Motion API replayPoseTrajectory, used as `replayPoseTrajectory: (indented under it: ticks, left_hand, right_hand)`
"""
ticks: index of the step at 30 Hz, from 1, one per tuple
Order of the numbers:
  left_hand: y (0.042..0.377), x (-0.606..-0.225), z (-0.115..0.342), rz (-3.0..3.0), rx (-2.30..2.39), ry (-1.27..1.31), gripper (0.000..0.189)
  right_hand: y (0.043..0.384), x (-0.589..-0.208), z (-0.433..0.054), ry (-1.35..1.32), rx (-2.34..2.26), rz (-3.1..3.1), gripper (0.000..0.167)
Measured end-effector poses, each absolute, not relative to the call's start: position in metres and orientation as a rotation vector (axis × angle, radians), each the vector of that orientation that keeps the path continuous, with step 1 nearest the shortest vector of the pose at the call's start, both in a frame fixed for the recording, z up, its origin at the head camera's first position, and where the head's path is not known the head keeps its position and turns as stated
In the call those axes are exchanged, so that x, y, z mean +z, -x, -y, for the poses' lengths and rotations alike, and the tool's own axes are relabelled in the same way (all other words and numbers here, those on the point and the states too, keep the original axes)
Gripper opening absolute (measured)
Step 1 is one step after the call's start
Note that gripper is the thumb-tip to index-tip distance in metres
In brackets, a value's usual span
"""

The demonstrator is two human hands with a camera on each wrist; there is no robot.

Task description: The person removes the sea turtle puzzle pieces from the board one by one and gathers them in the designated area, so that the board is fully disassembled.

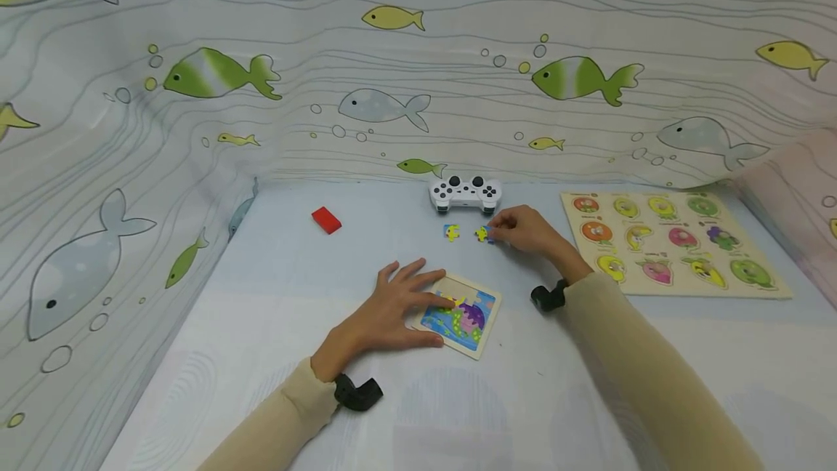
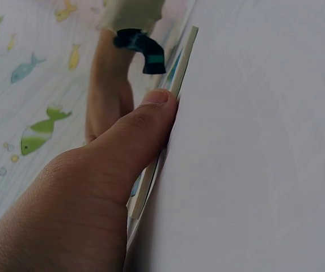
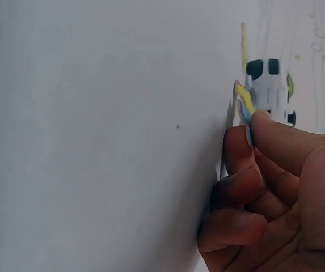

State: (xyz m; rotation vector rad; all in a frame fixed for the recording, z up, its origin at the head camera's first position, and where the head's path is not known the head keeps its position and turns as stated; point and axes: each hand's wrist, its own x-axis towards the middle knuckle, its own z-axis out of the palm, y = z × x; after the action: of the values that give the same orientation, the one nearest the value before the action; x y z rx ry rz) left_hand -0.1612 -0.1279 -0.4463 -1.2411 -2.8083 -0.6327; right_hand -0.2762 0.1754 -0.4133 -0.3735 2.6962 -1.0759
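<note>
In the head view, my left hand (image 1: 399, 311) lies spread over the left side of a small wooden-framed jigsaw puzzle (image 1: 484, 311). Its index finger reaches onto the colourful picture, which has purple and green parts on blue. From the left wrist view, the thumb (image 2: 136, 127) rests against the frame's edge (image 2: 186, 62). My right hand (image 1: 526, 230) pinches a yellow and blue puzzle piece (image 3: 244, 105) between thumb and forefinger, close over the table. A second puzzle piece (image 1: 452, 232) lies just left of it.
A white game controller (image 1: 466, 195) stands behind the loose pieces. To the right lies a wooden fruit puzzle board (image 1: 575, 211). A red block (image 1: 326, 220) sits at the back left. Fish-printed cloth (image 1: 314, 57) rises behind the table and along its left side.
</note>
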Motion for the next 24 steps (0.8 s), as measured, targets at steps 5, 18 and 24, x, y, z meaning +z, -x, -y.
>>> replayPoseTrajectory:
  ticks: [5, 18, 24]
  left_hand:
    - [0.1608, -0.4474, 0.1267, 2.794, -0.626, 1.255, 0.054]
    - [0.1604, -0.4458, 0.1276, 2.789, -0.576, 1.247, 0.055]
    - [0.1606, -0.4460, 0.1278, 2.793, -0.582, 1.248, 0.055]
  right_hand:
    - [0.2784, -0.4134, -0.1742, 0.347, -1.070, -2.704, 0.026]
    - [0.2788, -0.4144, -0.1720, 0.394, -1.024, -2.727, 0.036]
    - [0.2802, -0.4168, -0.1710, 0.414, -1.007, -2.753, 0.034]
